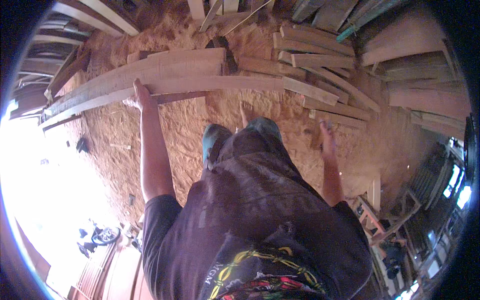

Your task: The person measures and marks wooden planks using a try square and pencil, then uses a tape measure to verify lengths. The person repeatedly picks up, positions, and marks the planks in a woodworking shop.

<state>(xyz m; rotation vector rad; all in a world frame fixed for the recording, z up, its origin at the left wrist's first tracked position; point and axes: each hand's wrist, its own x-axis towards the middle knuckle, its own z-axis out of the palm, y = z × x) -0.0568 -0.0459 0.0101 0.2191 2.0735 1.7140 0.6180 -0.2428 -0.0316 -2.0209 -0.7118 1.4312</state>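
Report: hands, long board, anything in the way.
Left hand grips long board. Right hand off it, contents unclear. Piled boards ahead, possibly obstructing.

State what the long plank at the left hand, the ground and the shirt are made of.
Long plank: wood, seemingly sawn and unpainted, judging by its pale, matte, flat faces.
Ground: loose, dull brown material, rumpled all over; sawdust or sandy soil, I can't tell which.
Shirt: dark, soft fabric, perhaps cotton, with creases and a coloured print.

brown ground (112, 172) | spoked wheel (106, 235), lower left | greenish beam (358, 26), upper right | orange frame (368, 216)
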